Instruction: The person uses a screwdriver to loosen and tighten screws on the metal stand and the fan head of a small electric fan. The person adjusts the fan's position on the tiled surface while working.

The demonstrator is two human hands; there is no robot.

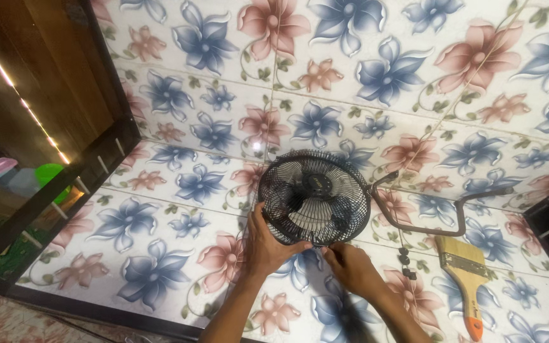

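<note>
two hands grip the round black wire-mesh fan [313, 197] at its lower rim: left hand [267, 244] clamped, right hand [349, 267] pinching; light, springy cage, best held by the rim.

Black wire-metal fan guard [313, 197], glossy floral sheet [179, 140] w/ glare, wood-handled paintbrush [464, 279], dark bent metal bracket [427, 213].

The fan [314, 198] lies on the bed [160, 190]. The left hand [267, 244] and right hand [351, 267] touch its near edge. Right of the fan lies a bent pipe [427, 213], a brush [464, 276] nearer right, a shelf [33, 190] far left.
</note>
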